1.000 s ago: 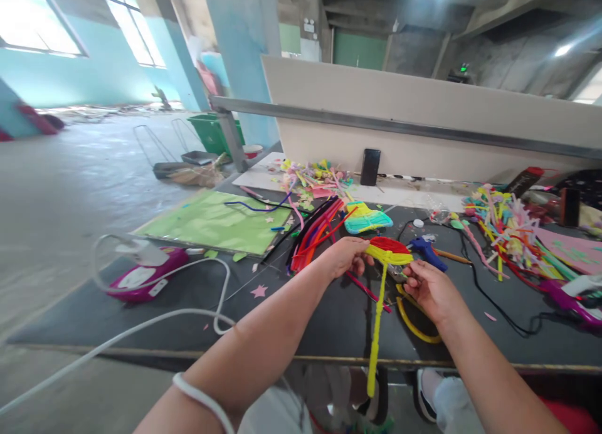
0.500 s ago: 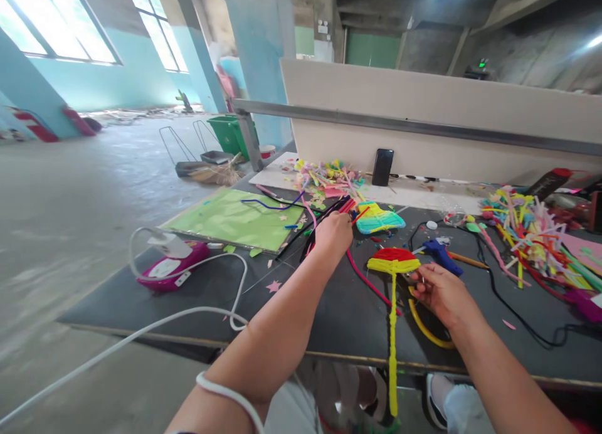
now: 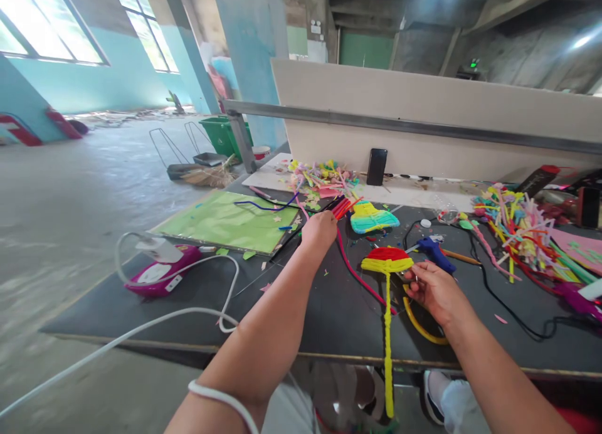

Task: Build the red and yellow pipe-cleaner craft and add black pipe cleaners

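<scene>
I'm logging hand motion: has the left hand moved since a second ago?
Yes: the left hand shifted left and farther away, judged against the black phone.

You face dark desk (image 3: 348, 333); pale board (image 3: 423, 89) upright behind desk, grey metal rail (image 3: 329, 116) running across it. Left of desk you have concrete floor (image 3: 94, 183), green bin (image 3: 216, 135), straw broom (image 3: 207, 177). Farther left of desk: turquoise wall (image 3: 75, 86), large windows (image 3: 47, 20), daylight sheen on floor. Blue pillar (image 3: 261, 51) behind desk's left end. Well beyond desk you see green panel (image 3: 367, 48), overhead concrete beam (image 3: 517, 6), bright lamp (image 3: 582, 42) toward desk's right side.
</scene>
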The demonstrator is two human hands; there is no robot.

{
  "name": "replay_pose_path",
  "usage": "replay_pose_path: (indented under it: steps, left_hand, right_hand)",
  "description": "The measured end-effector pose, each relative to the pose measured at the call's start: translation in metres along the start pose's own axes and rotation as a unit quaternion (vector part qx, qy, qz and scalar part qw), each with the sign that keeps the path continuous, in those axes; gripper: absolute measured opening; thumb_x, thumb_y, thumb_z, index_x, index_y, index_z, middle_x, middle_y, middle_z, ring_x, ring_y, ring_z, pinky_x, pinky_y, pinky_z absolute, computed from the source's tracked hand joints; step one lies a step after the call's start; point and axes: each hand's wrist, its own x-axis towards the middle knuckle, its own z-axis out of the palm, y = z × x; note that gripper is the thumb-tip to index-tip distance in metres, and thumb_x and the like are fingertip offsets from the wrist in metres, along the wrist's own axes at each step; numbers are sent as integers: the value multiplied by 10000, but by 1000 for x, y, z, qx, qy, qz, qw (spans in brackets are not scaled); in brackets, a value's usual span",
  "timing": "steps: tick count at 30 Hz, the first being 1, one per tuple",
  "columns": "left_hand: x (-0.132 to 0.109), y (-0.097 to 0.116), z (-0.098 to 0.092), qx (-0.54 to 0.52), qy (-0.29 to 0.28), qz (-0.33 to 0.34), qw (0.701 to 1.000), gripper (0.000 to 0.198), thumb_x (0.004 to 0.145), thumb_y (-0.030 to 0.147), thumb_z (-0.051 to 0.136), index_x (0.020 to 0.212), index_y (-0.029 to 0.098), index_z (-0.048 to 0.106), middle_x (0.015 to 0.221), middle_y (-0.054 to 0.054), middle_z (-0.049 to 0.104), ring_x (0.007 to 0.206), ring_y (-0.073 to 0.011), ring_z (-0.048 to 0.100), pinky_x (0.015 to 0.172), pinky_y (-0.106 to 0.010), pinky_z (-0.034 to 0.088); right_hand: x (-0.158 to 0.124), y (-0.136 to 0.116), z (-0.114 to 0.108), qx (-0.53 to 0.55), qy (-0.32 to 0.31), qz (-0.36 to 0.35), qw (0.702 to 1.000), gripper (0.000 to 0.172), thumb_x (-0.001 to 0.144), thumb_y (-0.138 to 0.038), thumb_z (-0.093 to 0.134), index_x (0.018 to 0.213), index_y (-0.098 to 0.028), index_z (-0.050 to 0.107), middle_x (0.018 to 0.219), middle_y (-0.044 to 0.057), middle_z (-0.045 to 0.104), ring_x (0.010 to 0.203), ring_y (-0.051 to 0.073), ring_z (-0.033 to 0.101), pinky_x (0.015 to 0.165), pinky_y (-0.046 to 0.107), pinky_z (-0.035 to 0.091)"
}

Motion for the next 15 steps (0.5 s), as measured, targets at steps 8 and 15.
replay_pose_path:
  steps: [8,15]
  left_hand:
    - [-3,5,2,-26,31,13,999,188,818,265,466,832,215,647,896,-63,682,849,-206,606,680,-268,402]
    - [-4,9,6,-70,61,52,994,147,820,233,491,841,207,634,845,-46,677,812,-185,605,684,-256,402]
  right_hand:
    - [0,0,-1,3,-10,-2,1000,216,659,-249,740,775,-175,573,684,-3,643,462,62,504,446,226,520]
    - [0,0,1,2,-15,-5,1000,228,653,-261,746,764,-176,566,678,-5,641,459,58,496,443,216,513]
